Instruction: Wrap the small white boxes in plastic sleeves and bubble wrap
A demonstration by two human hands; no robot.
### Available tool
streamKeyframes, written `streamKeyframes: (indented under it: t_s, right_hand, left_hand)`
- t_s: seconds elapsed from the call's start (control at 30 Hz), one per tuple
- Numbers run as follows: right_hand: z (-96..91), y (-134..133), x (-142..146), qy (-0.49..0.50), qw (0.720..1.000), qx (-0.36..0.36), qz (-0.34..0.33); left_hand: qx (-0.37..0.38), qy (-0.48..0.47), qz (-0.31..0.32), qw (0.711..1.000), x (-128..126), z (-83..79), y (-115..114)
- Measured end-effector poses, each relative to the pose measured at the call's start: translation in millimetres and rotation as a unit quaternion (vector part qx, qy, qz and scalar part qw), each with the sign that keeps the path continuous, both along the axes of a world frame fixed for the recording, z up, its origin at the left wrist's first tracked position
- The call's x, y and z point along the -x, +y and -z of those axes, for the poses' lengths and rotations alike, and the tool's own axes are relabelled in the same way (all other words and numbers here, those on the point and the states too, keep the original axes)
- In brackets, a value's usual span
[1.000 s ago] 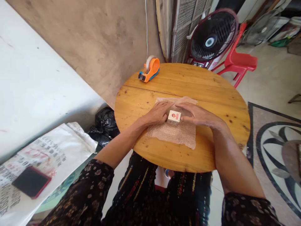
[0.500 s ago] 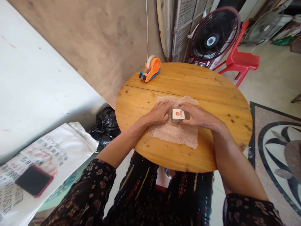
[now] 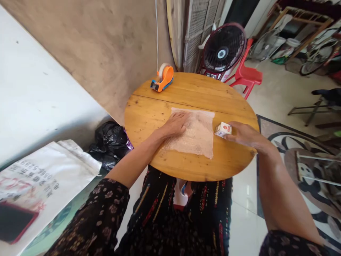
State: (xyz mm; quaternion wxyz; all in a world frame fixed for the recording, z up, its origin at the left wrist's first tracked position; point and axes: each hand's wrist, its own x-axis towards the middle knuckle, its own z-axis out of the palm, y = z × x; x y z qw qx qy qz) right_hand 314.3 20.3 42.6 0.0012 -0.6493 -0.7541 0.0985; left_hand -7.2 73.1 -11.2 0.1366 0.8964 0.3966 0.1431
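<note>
Person at a round wooden bench [image 3: 231, 96], seen from head height; all positions refer to the bubble-wrap sheet [image 3: 198, 137], which lies spread on the bench top. The left hand [image 3: 174, 125] rests palm down on the far left part of the sheet, its fingers extended and loosely together, grasping nothing. The right hand [image 3: 241, 133], to the right of the sheet, is partly closed, with a small white box [image 3: 223, 129] between thumb and fingers. The box, with red print on its upper face, is just beyond the sheet's right edge; whether it touches the wood cannot be told. An orange tape dispenser [image 3: 166, 76] stands beyond the sheet and to its left. Farther off, beyond the sheet and to its right, are a fan [image 3: 225, 49] and a red chair [image 3: 247, 74]. A black plastic bag [image 3: 110, 140] lies left of the sheet, below bench level.
</note>
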Motion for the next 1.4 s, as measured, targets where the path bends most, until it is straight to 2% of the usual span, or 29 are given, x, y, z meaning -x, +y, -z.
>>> streamKeyframes:
  t_s: [0.07,0.13,0.23,0.27,0.37,0.43,0.5,0.63,0.8,1.03,1.2,1.4]
  right_hand:
    - [0.0,-6.6,-11.2,0.006,0.999,-0.009,0.031]
    - [-2.2,-13.8,-14.3,0.022,0.995,-0.078,0.056]
    - [-9.7,-29.4,4.2,0.103,0.974,-0.197,0.034]
    - [-11.7,-34.9,16.3,0.136,0.968,-0.212,0.017]
    - [-8.4,-44.3,61.7,0.217,0.955,-0.179,-0.091]
    - [2.9,-40.5,90.2,0.201,0.959,-0.131,-0.151]
    - [18.2,-28.5,110.6,0.165,0.967,-0.104,-0.166]
    - [41.7,5.9,122.8,0.074,0.985,-0.106,-0.112]
    - [49.6,31.4,115.4,0.019,0.988,-0.140,-0.068]
    - [52.6,27.3,122.2,-0.032,0.984,-0.175,-0.014]
    - [48.8,21.3,124.9,-0.030,0.982,-0.185,0.008]
    - [50.2,18.1,122.5,-0.010,0.979,-0.205,0.007]
  left_hand:
    - [-0.002,0.003,-0.003,1.000,-0.2,-0.2,-0.1]
    - [-0.002,0.005,-0.005,1.000,-0.3,-0.2,-0.2]
    - [0.001,0.005,-0.004,1.000,-0.3,-0.1,-0.2]
    - [0.002,0.005,-0.004,1.000,-0.3,0.0,-0.4]
    - [0.002,0.001,-0.004,1.000,-0.1,0.1,-1.2]
    - [0.000,-0.004,-0.006,1.000,0.2,0.1,-2.1]
    - [0.001,-0.004,-0.010,1.000,0.7,-0.3,-2.9]
    - [0.008,0.005,-0.007,1.000,1.7,-2.0,-3.7]
    - [0.009,0.009,0.002,1.000,2.8,-0.9,-1.3]
    - [-0.023,0.030,-0.053,0.998,9.0,2.7,2.1]
    - [-0.032,0.073,-0.056,0.995,8.9,1.8,2.0]
    - [-0.009,0.151,-0.036,0.988,2.5,-16.6,6.4]
